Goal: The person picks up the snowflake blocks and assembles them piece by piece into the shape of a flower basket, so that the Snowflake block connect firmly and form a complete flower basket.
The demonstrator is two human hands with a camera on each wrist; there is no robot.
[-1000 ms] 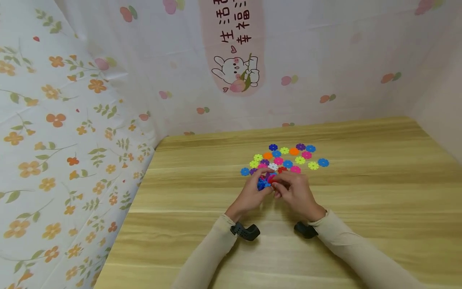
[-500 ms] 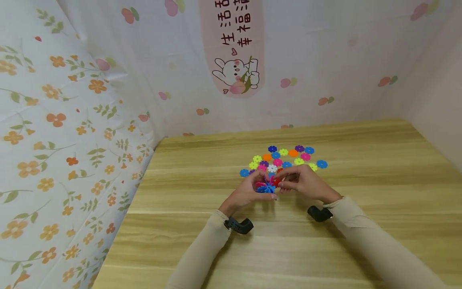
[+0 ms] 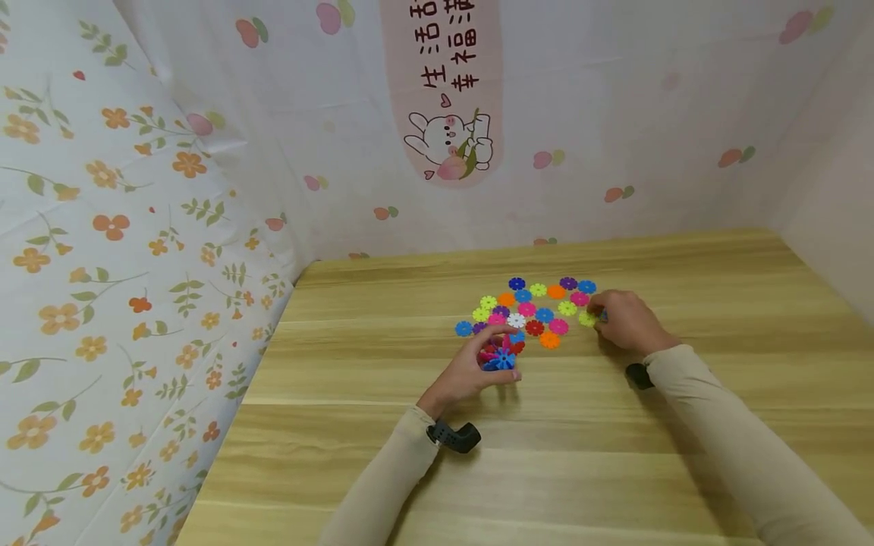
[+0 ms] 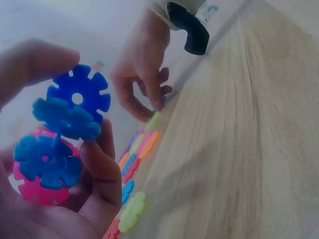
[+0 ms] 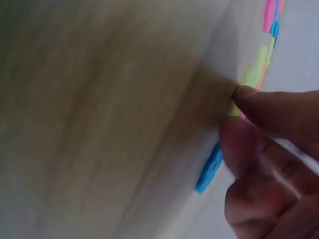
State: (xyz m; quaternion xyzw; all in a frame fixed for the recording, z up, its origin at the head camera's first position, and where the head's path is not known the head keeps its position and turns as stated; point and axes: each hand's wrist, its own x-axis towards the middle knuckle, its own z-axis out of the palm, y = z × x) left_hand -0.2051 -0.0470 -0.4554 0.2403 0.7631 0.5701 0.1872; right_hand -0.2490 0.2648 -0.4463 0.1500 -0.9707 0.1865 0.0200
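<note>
My left hand (image 3: 467, 370) holds a cluster of joined flower-shaped discs (image 3: 504, 359) above the table. Seen from the left wrist, the cluster has blue discs (image 4: 79, 94) and a pink disc (image 4: 42, 191) between the fingers and thumb of my left hand (image 4: 75, 219). My right hand (image 3: 631, 322) is at the right end of the loose discs. In the right wrist view, the fingertips of my right hand (image 5: 276, 159) are slightly apart beside a yellow-green disc (image 5: 255, 72), close to a blue disc (image 5: 209, 169); whether they touch either is unclear.
Several loose discs lie flat on the wooden table (image 3: 382, 326) beyond my hands, among them a white disc (image 3: 516, 320), a red disc (image 3: 535, 327) and an orange disc (image 3: 549, 340). Patterned cloth (image 3: 580, 98) hangs behind and at the left.
My right hand has left the cluster and moved right to the end of the loose discs, uncovering an orange disc. The left hand keeps hold of the cluster, where red now shows at its right side.
</note>
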